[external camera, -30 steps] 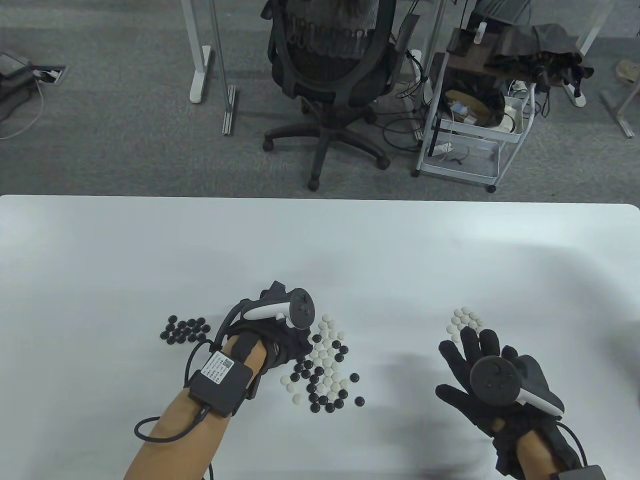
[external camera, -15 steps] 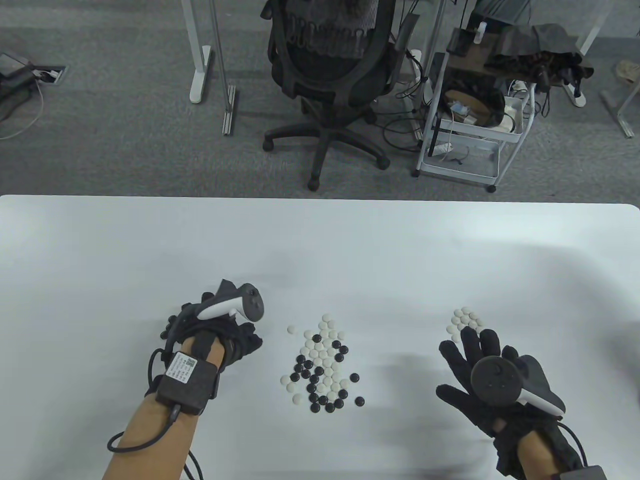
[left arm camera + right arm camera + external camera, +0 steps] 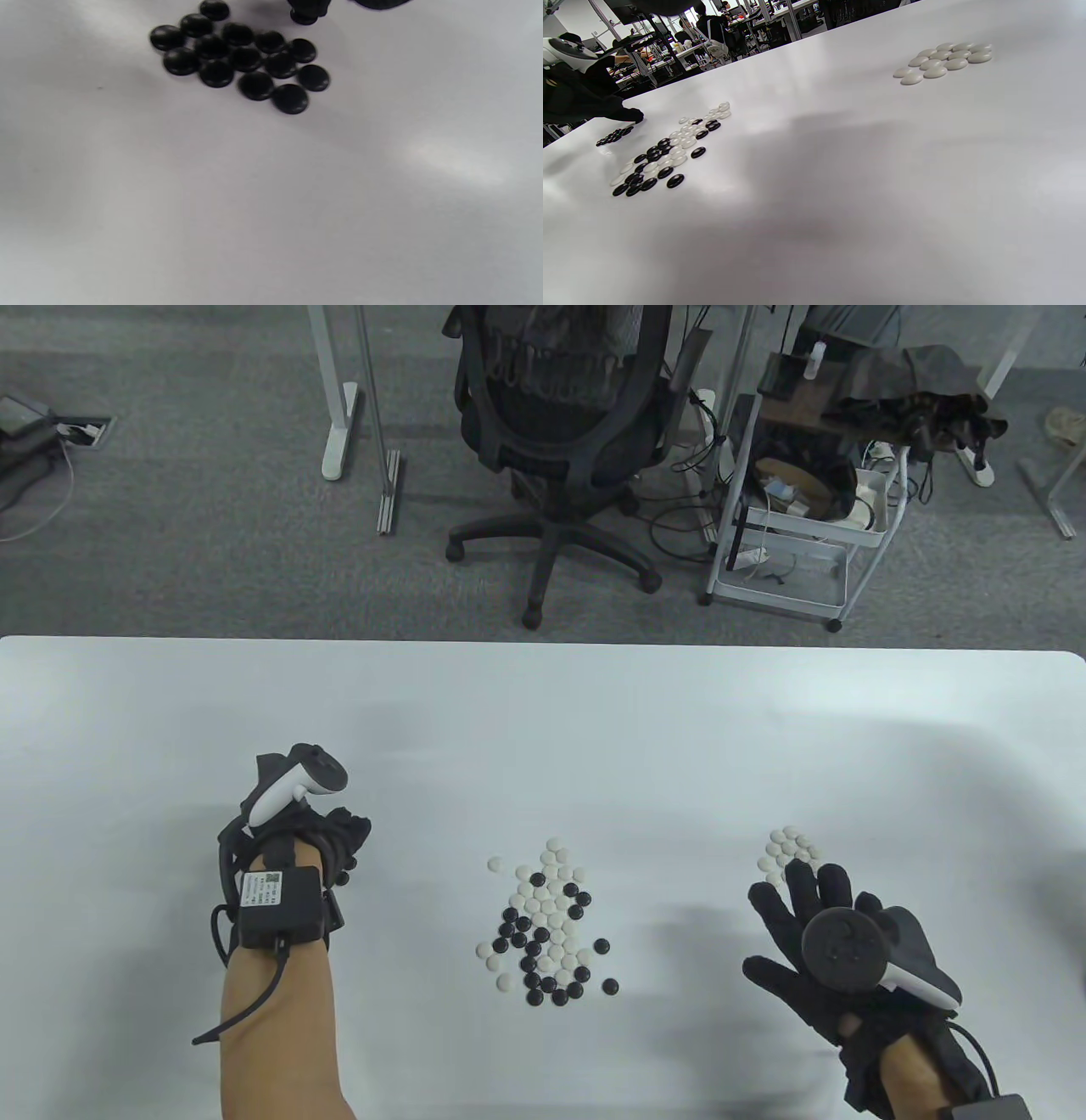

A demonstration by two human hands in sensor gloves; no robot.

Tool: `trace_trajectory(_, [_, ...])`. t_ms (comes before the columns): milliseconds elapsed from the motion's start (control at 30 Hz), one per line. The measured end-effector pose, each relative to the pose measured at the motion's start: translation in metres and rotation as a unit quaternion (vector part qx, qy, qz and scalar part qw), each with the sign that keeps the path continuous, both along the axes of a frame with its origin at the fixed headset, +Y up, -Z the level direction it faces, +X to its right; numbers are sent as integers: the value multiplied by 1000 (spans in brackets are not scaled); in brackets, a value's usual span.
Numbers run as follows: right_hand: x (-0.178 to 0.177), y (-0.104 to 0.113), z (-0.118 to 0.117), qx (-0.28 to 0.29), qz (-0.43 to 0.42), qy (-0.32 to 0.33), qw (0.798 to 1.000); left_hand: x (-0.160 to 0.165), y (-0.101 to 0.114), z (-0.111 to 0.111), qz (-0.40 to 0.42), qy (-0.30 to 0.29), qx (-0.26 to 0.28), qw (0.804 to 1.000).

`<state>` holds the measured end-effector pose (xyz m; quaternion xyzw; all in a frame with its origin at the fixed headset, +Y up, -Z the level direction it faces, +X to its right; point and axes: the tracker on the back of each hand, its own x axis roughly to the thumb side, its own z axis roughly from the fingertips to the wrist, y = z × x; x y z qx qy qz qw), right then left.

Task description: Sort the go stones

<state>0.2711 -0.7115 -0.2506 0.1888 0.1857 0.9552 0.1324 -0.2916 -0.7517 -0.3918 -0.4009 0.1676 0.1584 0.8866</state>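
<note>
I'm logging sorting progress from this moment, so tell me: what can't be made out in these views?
- Black pile: in the table view the left hand covers nearly all of it; count only from the left wrist view.
- Left grip: fingertips cut off by the left wrist view's top edge; whether they hold a stone is unclear.
- White pile: near edge hidden by the right hand in the table view.
- Mixed pile: stones overlap, exact count unclear.

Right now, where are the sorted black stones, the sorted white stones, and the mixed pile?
Group of black Go stones [image 3: 246,59], left wrist view: centre stone.
Group of white Go stones [image 3: 944,59], right wrist view: middle.
Mixed black-and-white pile [image 3: 547,929], table view: its centre.
</note>
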Motion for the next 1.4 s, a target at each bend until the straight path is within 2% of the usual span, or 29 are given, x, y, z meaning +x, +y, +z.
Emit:
trace_trajectory(167, [0, 0, 1, 2, -1, 2, 1000, -15, 2, 8, -6, 23, 1, 1000])
trace_trajectory(433, [-1, 0, 1, 1, 0, 3, 1000, -16, 7, 15, -8, 15, 1, 1000])
trace_trajectory(567, [-2, 0, 1, 1, -1, 3, 1000, -6, 25, 18, -16, -12, 26, 999])
trace_trajectory(633, [-2, -1, 0, -1, 0, 3, 1000, 2, 42, 21, -43, -39, 72, 996])
trace_trajectory(667, [-2, -2, -1, -3, 1, 3, 1000, 12, 59, 27, -54, -64, 117, 990])
trace_trajectory(767, [-2, -4, -2, -7, 3, 3, 1000, 34, 89, 46, -56, -128, 193, 971])
trace_trajectory(900, [-3, -4, -3, -7, 4, 2, 1000, 65, 127, 89, -67, -222, 293, 928])
trace_trajectory(1000, [-3, -4, -3, -5, 3, 1, 1000, 78, 138, 116, -82, -264, 337, 900])
trace_trajectory(1100, [-2, -4, -3, -3, 1, -1, 1000, 85, 136, 136, -95, -289, 362, 881])
trace_trajectory(1233, [-2, -4, -4, -4, 1, -2, 1000, 89, 118, 159, -113, -316, 390, 858])
trace_trajectory(1400, [-3, -6, -4, -6, 5, -2, 1000, 89, 89, 169, -101, -320, 390, 858])
